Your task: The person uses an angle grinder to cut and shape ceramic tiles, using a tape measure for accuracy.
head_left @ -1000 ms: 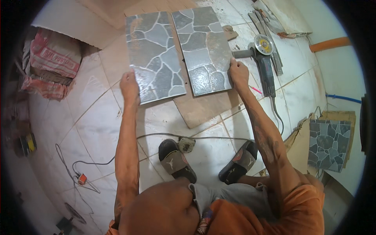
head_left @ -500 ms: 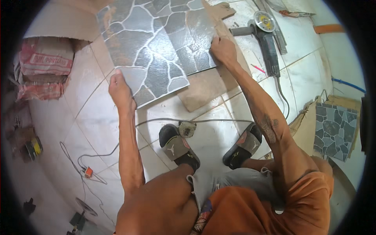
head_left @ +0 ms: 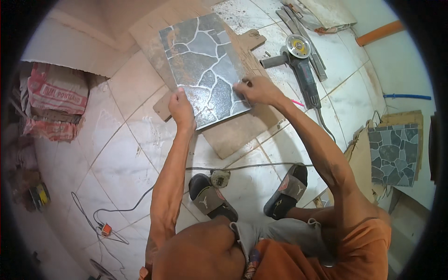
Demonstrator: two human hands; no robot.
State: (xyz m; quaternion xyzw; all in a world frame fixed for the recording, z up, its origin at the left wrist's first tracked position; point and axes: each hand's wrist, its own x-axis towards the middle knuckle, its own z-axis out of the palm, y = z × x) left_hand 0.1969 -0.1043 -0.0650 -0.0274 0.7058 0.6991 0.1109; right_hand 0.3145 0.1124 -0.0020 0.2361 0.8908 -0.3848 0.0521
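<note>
A dark grey stone-pattern tile (head_left: 203,60), smeared with tan dirt along its left, lies over brown board pieces (head_left: 228,133); any tile beneath it is hidden. My left hand (head_left: 183,107) is closed on its lower left edge, thumb on top. My right hand (head_left: 256,91) has curled fingers at the tile's right edge, gripping it. Just to the right, an angle grinder (head_left: 305,79) with a silver and yellow disc rests on the floor beside long grey strips (head_left: 319,70) and a thin pink stick (head_left: 297,102).
Red-and-white sacks (head_left: 53,98) are piled at the left under a pale panel (head_left: 70,51). Another patterned tile (head_left: 392,154) stands on cardboard at the right. A cord (head_left: 233,165) crosses the white tiled floor (head_left: 116,154) past my feet. Orange (head_left: 378,32) and blue pipes (head_left: 406,96) run along the right.
The two side-by-side tiles overlapped, and now a single tile shows. My hands have drawn closer together around it, the right one shifting inward and down from where it was half a second ago.
</note>
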